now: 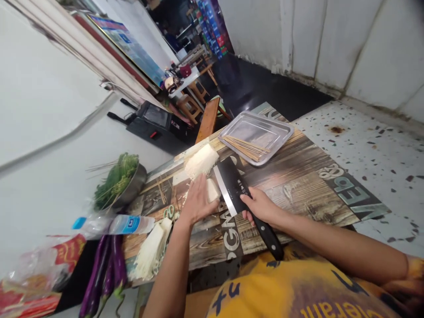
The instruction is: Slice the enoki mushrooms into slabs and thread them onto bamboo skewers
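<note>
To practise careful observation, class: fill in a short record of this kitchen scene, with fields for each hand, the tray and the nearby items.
left hand: rests on a white mushroom bundle
right hand: grip closed on the cleaver, blade beside the mushrooms
tray: metal, holds wooden skewers
far left: bowl of greens, water bottle, purple aubergines
surface: printed table

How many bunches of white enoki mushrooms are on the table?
3. The far bunch lies beyond the cleaver near the metal tray; the middle bunch is under the left hand; the near bunch lies beside the water bottle. Others may be hidden.
</note>
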### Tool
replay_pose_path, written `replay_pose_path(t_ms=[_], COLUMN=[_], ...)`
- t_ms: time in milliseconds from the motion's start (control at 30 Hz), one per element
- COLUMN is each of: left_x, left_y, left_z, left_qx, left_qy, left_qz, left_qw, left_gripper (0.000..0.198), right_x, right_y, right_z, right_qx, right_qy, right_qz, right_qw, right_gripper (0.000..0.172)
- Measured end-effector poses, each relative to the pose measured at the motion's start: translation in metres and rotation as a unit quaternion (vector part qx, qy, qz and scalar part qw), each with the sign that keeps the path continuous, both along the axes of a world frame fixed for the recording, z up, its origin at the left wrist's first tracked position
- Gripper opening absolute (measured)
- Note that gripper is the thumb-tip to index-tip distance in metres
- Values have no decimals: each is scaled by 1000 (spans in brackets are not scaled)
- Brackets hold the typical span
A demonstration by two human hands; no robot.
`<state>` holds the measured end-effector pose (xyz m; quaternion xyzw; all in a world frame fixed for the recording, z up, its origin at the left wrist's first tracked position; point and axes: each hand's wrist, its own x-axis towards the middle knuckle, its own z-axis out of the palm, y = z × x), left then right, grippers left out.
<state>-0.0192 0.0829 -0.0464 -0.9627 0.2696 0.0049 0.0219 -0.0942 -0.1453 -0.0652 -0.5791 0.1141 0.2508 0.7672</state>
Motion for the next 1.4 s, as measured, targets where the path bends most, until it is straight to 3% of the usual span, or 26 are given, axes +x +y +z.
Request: replay_pose_path(t_ms=[133,367,1400], left_x=[-17,-23,-20], left_y=[-7,-16,-16], left_z=[-2,-25,-26], left_qx=[-65,-73,-75], left_qy=[1,-43,-54], left_qz=[44,57,53], left_qw=[997,995,994], left_gripper=[71,65,62], right_x=[6,9,10], right_y=[0,1,3], right_z=[-6,-12,-13], right_qx=[5,11,7], right_qy=[2,10,17], right_qz=[-9,11,45], right_qw=[1000,1000,999], right_gripper=[12,10,12])
